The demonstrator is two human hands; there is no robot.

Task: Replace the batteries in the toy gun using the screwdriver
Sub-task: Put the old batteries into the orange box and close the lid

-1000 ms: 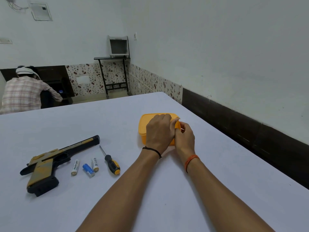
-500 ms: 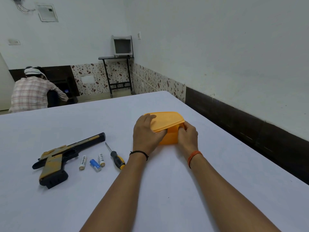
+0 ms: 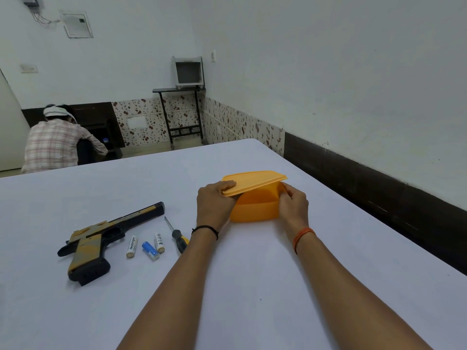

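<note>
While the left hand (image 3: 214, 204) pinches the flat orange plastic lid (image 3: 255, 182) tilted up and the right hand (image 3: 294, 203) grips the orange plastic tub (image 3: 255, 210), opening's underway; next, lift clear.

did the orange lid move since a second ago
Yes. The orange lid, flat on the orange box earlier, is now lifted off it and tilted, gripped by the left hand.

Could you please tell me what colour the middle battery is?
The middle battery is blue with a white end, seen in the head view.
</note>
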